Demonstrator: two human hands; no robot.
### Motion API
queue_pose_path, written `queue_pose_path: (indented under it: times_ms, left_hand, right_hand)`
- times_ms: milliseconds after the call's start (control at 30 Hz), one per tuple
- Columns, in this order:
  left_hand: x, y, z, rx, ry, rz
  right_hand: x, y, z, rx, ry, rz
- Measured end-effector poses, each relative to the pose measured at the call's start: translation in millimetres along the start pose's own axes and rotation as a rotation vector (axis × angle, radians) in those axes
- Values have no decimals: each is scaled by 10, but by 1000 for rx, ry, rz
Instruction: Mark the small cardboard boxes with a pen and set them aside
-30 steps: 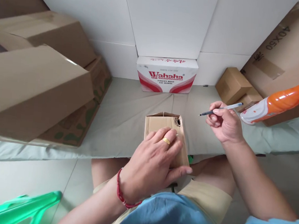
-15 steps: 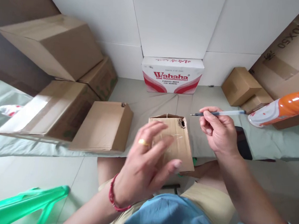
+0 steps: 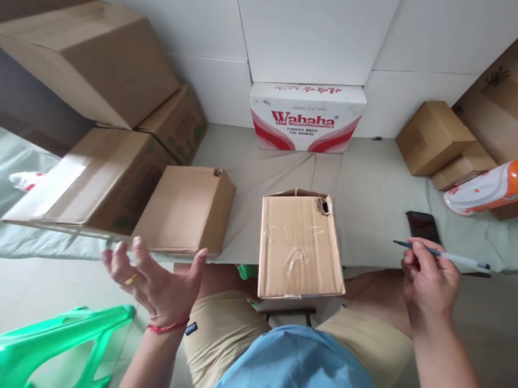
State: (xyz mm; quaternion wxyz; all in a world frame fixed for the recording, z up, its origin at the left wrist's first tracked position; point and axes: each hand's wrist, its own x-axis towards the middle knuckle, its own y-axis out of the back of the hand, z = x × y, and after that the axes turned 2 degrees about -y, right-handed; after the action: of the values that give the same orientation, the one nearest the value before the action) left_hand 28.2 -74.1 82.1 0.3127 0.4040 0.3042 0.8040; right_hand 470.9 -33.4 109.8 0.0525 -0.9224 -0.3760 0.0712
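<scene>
My left hand (image 3: 160, 285) is open with fingers spread, palm turned up, just in front of a plain cardboard box (image 3: 177, 205) with a small torn spot at its top corner. Whether the fingers touch that box I cannot tell. My right hand (image 3: 431, 279) pinches a pen (image 3: 460, 257), its dark tip pointing left, near a black phone (image 3: 423, 226). Between both hands, a cardboard box (image 3: 300, 245) with a torn hole at its far right corner and strips of clear tape sits at the table's front edge.
At the back stands a white and red Wahaha water carton (image 3: 307, 123). Stacked cardboard boxes (image 3: 111, 69) rise on the left; smaller boxes (image 3: 434, 136) and an orange and white bottle (image 3: 497, 183) are on the right. A green plastic stool (image 3: 50, 339) is on the floor at lower left.
My left hand has moved left, away from above the middle box, and turned palm up. My right hand, still holding the pen, has moved right and nearer to me, uncovering more of the phone.
</scene>
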Motion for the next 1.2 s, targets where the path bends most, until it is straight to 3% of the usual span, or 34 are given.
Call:
queue_pose_path:
  times_ms: [100, 167, 267, 400, 500, 600, 667, 733, 967, 1100, 1200]
  left_hand:
    - [66, 19, -138, 40, -340, -105]
    - [175, 44, -257, 50, -475, -222]
    - [303, 94, -413, 44, -562, -305]
    - [213, 199, -518, 25, -519, -286]
    - [59, 272, -540, -25, -255, -114]
    - [37, 283, -523, -256, 383, 53]
    - [111, 261, -477, -494, 830, -20]
    - [209, 233, -396, -669, 1087, -123]
    - [407, 132, -15, -733, 1187, -261]
    - [502, 111, 57, -656, 1227, -155]
    - [572, 143, 72, -653, 1265, -165]
  right_hand:
    - [6, 39, -17, -23, 24, 4]
    - [21, 53, -30, -30, 42, -3]
    - [34, 71, -15, -34, 50, -8]
    - [16, 95, 61, -34, 14, 10]
    - [7, 117, 101, -34, -17, 23]
    - [17, 121, 100, -32, 4, 40]
    - [22, 104, 82, -23, 20, 44]
    - [13, 77, 59, -10, 28, 33]
    - [-64, 51, 42, -12, 37, 19]
    - [-54, 96, 54, -10, 7, 43]
    - [-28, 144, 58, -7, 18, 58]
